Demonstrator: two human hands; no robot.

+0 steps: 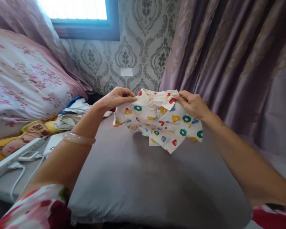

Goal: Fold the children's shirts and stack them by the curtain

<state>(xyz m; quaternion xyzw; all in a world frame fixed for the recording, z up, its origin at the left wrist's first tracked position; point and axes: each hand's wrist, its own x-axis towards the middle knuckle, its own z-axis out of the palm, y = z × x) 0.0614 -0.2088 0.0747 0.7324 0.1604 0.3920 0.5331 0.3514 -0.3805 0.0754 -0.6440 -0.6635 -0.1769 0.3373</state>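
Patterned shirt (160,122) between left hand (117,97) and right hand (192,104), in both grips

A broad, flat surface covered in smooth grey fabric (143,181) spreads across the lower view, faintly creased near its front edge. Along its left side a long white plastic power strip (3,169) lies slantwise, with white plugs and thin white cables (20,181) trailing from it onto the fabric. Just beside the strip sits a flat white box (52,144), partly hidden. Behind these lie a yellow cartoon-printed cushion (0,154) and a loose pile of white, beige and blue folded cloth (70,117).
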